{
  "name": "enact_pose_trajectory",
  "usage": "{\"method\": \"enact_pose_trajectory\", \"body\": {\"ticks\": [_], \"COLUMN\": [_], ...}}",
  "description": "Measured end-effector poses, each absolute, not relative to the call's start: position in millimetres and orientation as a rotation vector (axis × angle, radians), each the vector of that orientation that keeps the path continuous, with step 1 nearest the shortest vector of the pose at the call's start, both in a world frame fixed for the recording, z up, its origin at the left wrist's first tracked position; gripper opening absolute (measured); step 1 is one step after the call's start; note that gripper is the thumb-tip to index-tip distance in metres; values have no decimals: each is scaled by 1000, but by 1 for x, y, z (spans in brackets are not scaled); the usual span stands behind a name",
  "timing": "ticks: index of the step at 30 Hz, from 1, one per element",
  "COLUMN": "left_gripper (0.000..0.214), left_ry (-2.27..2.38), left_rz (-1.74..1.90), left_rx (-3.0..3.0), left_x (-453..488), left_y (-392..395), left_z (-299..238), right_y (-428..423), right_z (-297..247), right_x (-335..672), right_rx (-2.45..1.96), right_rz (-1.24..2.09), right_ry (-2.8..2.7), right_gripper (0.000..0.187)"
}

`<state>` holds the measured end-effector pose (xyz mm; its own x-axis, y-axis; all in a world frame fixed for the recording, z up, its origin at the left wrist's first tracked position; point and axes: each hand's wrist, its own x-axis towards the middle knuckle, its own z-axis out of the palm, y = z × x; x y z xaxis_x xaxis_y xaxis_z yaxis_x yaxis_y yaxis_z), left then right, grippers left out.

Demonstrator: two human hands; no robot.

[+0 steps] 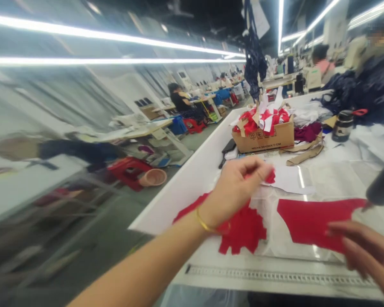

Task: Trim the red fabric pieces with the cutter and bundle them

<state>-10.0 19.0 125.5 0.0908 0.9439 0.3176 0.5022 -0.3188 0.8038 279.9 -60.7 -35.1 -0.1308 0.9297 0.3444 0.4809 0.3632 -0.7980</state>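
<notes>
Your left hand (233,192) pinches a limp, feather-light red fabric scrap (270,176) at its 2 o'clock, while your right hand (368,251), fingers loosely spread, sits at 4 o'clock by a soft red cloth piece (310,224), best lifted by its edge.

Just past the left hand's fingers (259,167), a scrap of bright red fabric (270,177) stands out against white paper (284,181). Below those fingers lies a jagged red cut piece (243,230); beside the right hand's fingers (342,230) spreads a solid red panel (313,221). A thin gold bangle (208,224) circles the left wrist. Well beyond the fingers, a brown cardboard box (262,140) holds red-and-white scraps (265,119).
</notes>
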Motion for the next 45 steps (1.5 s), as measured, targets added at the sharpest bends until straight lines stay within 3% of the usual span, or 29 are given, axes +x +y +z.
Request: {"method": "enact_pose_trajectory", "body": {"ticks": [3,5,7,10,15,22,31,37,40,45], "left_gripper": [24,19,18,11,15,63,27,36,42,25], "left_ry": [1182,1041,946,795,768,557,820,1104,1146,944], "left_rz": [980,896,839,791,783,333,170,-143,36,396], "left_rx": [2072,2206,2303,2353,2392,2377,2295,2299,2285,2061], "left_x": [22,38,48,52,47,67,69,48,49,73], "left_y": [-15,-36,-53,-68,-54,0,28,17,11,0], "left_z": [85,53,23,-1,3,-4,15,35,35,28], "right_y": [-59,-60,-62,-67,-70,-66,-61,-57,-57,-57], "right_z": [-29,-29,-32,-37,-38,-24,-7,-6,-6,5], "right_x": [246,227,217,219,238,257,313,319,312,300], "right_rx": [-1041,-898,-930,-1088,-1271,-1329,-1535,-1488,-1438,-1364], "right_rz": [1599,1886,1934,1889,1804,1502,867,593,505,360], "right_ry": [-1451,-1154,-1003,-997,-1160,-1653,-1826,-1755,-1802,-1811], "right_gripper": [52,60,59,59,60,50,36,26,20,19]}}
